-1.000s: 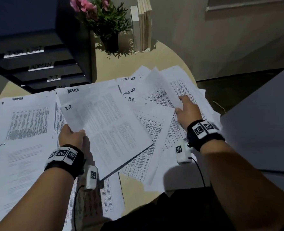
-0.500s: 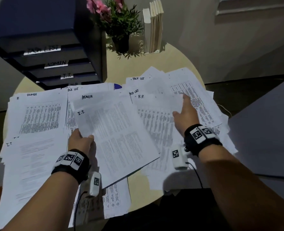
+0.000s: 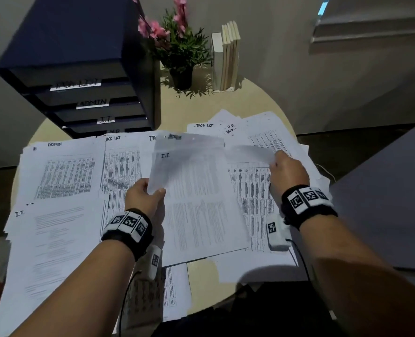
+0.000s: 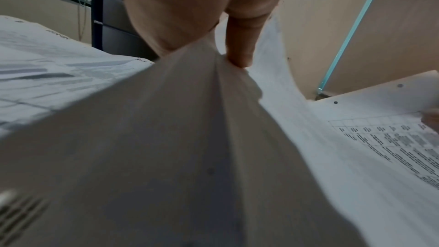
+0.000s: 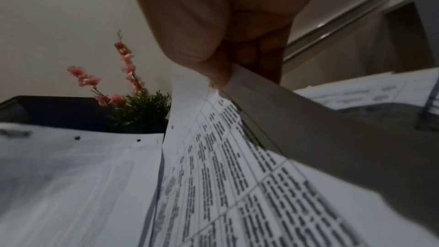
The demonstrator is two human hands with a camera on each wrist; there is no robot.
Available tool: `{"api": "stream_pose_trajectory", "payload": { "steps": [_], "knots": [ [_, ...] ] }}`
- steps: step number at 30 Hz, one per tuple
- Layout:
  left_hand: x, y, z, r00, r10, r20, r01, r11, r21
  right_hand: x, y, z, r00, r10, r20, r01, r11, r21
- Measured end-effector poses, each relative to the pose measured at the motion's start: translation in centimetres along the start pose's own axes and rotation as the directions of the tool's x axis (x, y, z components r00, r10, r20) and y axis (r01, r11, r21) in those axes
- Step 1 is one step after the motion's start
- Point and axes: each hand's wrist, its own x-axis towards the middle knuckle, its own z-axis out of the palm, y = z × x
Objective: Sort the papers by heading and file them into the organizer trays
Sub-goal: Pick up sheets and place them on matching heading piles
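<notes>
The left hand (image 3: 144, 198) pinches the I.T. sheets (image 3: 196, 203) over the tabletop's near-middle; the right hand (image 3: 288, 175) pinches a table-printed sheet (image 3: 250, 188) just right, while the organizer (image 3: 80, 76) stands far-left, nearer the left hand.

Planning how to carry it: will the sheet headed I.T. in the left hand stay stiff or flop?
Likely floppy: the I.T. sheet creases where the left hand pinches it. Probably very light, held by one edge. It may slip against other papers.

Bare forearms, black wristband on each wrist (image 3: 307, 205) bearing white square-coded marker tiles, small white camera unit (image 3: 277, 233) beneath each, thin black cable trailing
</notes>
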Motion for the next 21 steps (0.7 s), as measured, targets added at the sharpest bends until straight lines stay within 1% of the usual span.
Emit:
{"api": "stream_pose_trajectory", "payload": {
  "steps": [2,5,7,9,11,13,15,17,19,21],
  "knots": [
    [0.0,0.0,-0.3,1.0,-0.007,-0.021,0.007,1.0,-0.014,0.5,-0.2,-0.9,0.991,-0.026,-0.132,0.031,0.999,0.035],
    [0.1,-0.3,-1.0,0.999,-0.005,-0.049,0.003,1.0,-0.028,1.3,-0.8,-3.4,0.946,-0.084,-0.314,0.165,0.956,0.241],
    [0.1,-0.4,-1.5,0.998,-0.002,-0.059,-0.001,0.999,-0.046,1.5,-1.4,-4.9,0.915,-0.147,-0.375,0.265,0.921,0.286],
    [0.3,-0.4,-2.1,0.998,-0.004,-0.06,0.0,0.997,-0.071,1.7,-1.9,-5.7,0.896,-0.181,-0.404,0.319,0.898,0.304],
    [0.6,-0.6,-2.9,0.999,-0.006,-0.044,0.002,0.996,-0.085,1.8,-2.0,-5.7,0.914,-0.147,-0.378,0.286,0.894,0.346],
    [0.8,-1.1,-3.8,1.0,-0.016,-0.018,0.014,0.994,-0.11,1.7,-2.0,-5.2,0.953,-0.073,-0.293,0.188,0.904,0.383],
    [0.8,-1.4,-4.5,0.999,-0.04,-0.021,0.037,0.992,-0.125,1.4,-1.9,-4.7,0.981,-0.003,-0.192,0.093,0.883,0.459],
    [0.9,-1.9,-5.1,0.995,-0.057,-0.077,0.045,0.987,-0.154,0.9,-1.8,-4.5,0.989,0.052,-0.14,0.035,0.83,0.556],
    [1.1,-2.3,-5.9,0.983,-0.082,-0.162,0.054,0.984,-0.171,0.7,-1.5,-4.6,0.983,0.065,-0.171,0.05,0.804,0.592],
    [1.4,-2.7,-7.0,0.968,-0.095,-0.234,0.066,0.99,-0.128,1.1,-1.2,-4.7,0.978,0.055,-0.202,0.084,0.782,0.617]
  ]
}}
